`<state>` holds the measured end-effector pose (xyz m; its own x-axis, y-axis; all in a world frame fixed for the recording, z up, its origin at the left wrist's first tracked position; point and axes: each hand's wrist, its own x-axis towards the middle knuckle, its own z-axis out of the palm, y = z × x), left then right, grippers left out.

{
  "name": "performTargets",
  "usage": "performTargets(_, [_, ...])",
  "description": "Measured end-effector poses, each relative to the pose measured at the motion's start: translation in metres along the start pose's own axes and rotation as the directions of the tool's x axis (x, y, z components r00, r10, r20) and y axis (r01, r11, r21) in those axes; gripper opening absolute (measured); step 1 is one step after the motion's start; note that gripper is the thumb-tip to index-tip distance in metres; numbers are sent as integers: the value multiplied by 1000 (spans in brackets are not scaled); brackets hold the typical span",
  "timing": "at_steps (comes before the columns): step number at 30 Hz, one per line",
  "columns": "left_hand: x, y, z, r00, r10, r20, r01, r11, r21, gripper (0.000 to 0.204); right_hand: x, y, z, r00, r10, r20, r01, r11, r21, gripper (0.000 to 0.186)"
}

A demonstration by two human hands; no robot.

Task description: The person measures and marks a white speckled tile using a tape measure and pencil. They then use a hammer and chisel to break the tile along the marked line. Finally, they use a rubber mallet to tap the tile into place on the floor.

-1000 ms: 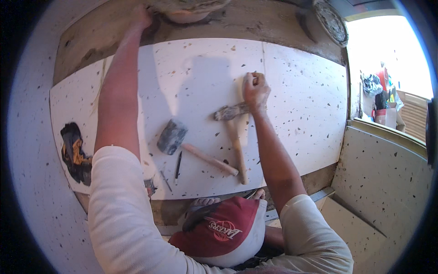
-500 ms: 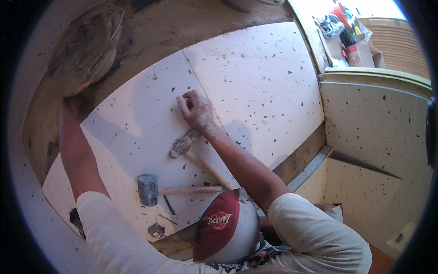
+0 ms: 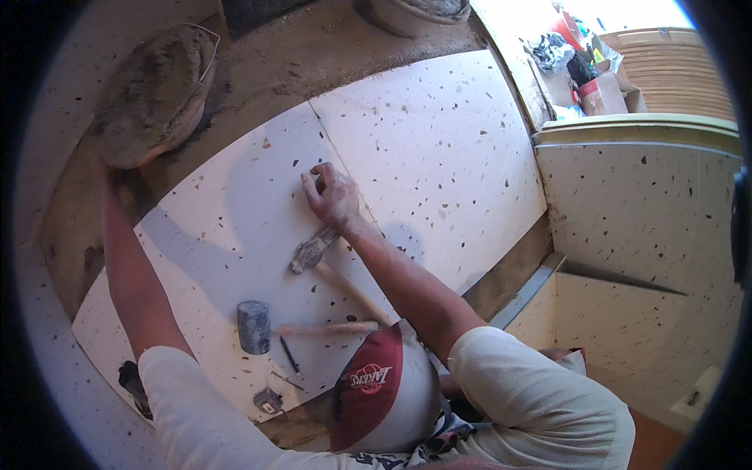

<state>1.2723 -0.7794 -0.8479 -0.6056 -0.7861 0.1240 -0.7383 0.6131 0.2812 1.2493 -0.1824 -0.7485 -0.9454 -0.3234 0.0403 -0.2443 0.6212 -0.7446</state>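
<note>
My right hand (image 3: 335, 200) leans on a large white speckled tile (image 3: 266, 188), its fingers curled in and nothing visible in them. My left hand (image 3: 103, 168) reaches to the lower left side of a bucket of grey mortar (image 3: 153, 94); its fingers are hidden or blurred. Just below my right wrist lies a hammer (image 3: 311, 252) with a dusty metal head and wooden handle. Nearer me on the tile rests a black rubber mallet (image 3: 254, 327), also wooden-handled. A dark pencil or marker (image 3: 290, 354) and a tape measure (image 3: 268, 400) lie close by.
A second speckled tile (image 3: 439, 149) adjoins the first on the right. Behind them runs rough mortar bed (image 3: 290, 59), with another bucket (image 3: 423, 16) at the far edge. Boxes and bags (image 3: 603, 94) are piled beyond a low tiled wall (image 3: 627, 196). A red and pale cap (image 3: 384, 392) shows below.
The view has shifted slightly, so more of both buckets shows at the back. My right hand stays at the same spot on the tile, and my left hand remains by the bucket.
</note>
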Motion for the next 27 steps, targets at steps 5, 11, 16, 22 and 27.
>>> performTargets(5, [-83,-53,-80,982,-183,-55,116,802,-586,24,-2,-4,8,1000,21,19,-22,1000,18,28])
performTargets(11, [-249,-17,-174,948,11,318,294,-415,-861,44,1,4,-16,994,99,35,-101,994,44,38])
performTargets(16, [-409,23,-267,966,105,237,258,-306,-916,57,-82,-15,-45,982,185,28,-187,974,130,43])
performTargets(22, [-525,69,-301,933,170,316,349,-224,-910,40,-232,-24,-78,964,187,189,-120,939,-322,51])
performTargets(27, [-595,115,-357,922,247,298,331,-101,-938,29,-217,-24,-98,841,340,422,-247,934,-259,40])
